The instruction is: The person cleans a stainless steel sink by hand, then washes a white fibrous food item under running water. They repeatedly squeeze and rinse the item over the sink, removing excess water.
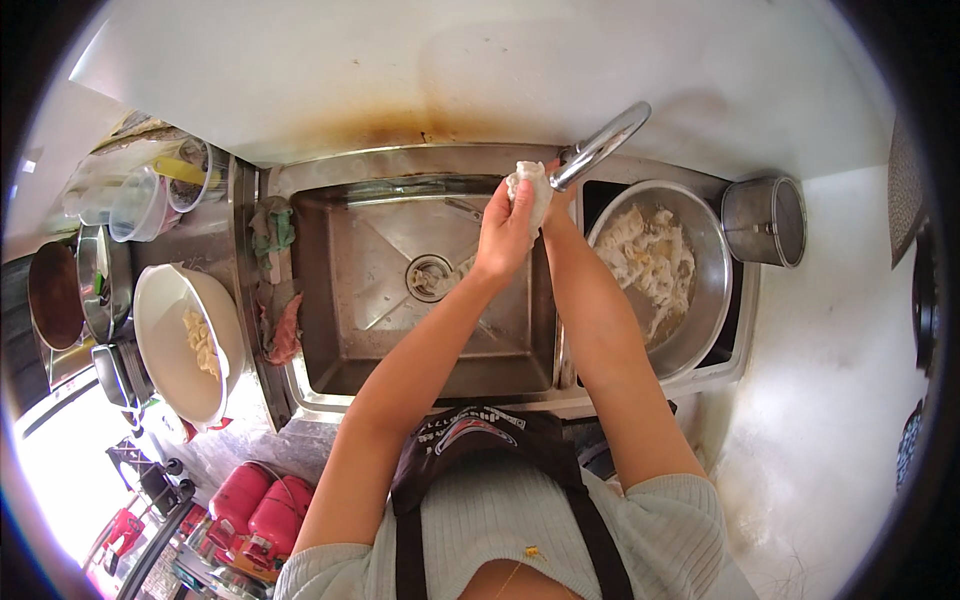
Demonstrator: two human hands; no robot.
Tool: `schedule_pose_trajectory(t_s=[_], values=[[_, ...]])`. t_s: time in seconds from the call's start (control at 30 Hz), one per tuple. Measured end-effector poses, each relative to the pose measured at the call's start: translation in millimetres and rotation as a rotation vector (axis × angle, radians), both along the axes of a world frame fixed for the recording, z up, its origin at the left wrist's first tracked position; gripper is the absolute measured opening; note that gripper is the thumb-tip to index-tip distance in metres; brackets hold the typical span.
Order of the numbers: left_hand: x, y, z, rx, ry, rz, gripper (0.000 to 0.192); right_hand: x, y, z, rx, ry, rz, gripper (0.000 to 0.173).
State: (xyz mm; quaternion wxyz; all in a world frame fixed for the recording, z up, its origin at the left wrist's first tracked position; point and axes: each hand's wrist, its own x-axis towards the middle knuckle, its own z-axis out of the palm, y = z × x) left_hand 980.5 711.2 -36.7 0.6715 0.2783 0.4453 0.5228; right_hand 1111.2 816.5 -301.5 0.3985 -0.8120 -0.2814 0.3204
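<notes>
Over the right back part of the steel sink basin [352, 307], my left hand [510, 221] holds a pale, soft, wet piece [536, 199], perhaps tripe; I cannot tell for sure. My right hand [557, 206] is beside it at the faucet [604, 146], mostly hidden behind the piece and the spout, so its grip does not show clearly. More pale material [439, 281] lies at the drain. On the right, a large round steel bowl [716, 315] contains similar pale, ruffled pieces [649, 259] in cloudy yellowish liquid.
A cylindrical steel pot [763, 223] stands right of the bowl. Rags [281, 322] lie on the sink's left rim. Further left are a white bowl [161, 345] with pale yellowish pieces, plastic containers [142, 204] and steel pans. Red gas canisters [262, 510] are at lower left.
</notes>
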Motion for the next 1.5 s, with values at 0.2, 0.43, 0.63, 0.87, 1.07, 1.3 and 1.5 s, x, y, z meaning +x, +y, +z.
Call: schedule_pose_trajectory(t_s=[0.2, 0.43, 0.63, 0.87, 1.07, 1.3, 1.5], values=[[4.3, 3.4, 0.8, 0.029, 0.032, 0.028, 0.032, -10.3, -11.4, 48.1, -0.006, 0.133, 0.058, 0.036], [4.9, 3.4, -15.8, -0.111, 0.001, 0.014, 0.033, -15.1, -33.0, 149.2, -0.103, 1.063, 0.118, 0.045], [1.8, 1.9, -30.8, -0.100, 0.624, 0.052, 0.045, -45.4, -93.4, 208.3, 0.090, 0.925, 0.338, 0.019], [-6.1, 3.6, -34.3, -0.097, 0.917, 0.151, 0.051, -80.0, -100.4, 228.7, 0.393, 0.271, 0.193, 0.032], [-13.8, 8.1, -71.1, -0.492, 0.908, 0.144, 0.049, -94.3, -108.0, 224.3, 0.356, 0.037, 0.232, 0.035], [-20.2, 12.7, -117.6, -0.926, -0.005, 0.672, 0.052, -95.1, -119.9, 221.1, 0.400, 0.030, 0.323, 0.032], [-66.2, 2.1, -99.9, -0.789, 0.174, 0.513, 0.052, -74.8, -128.4, 237.8, 0.352, 0.421, 0.313, 0.032]])
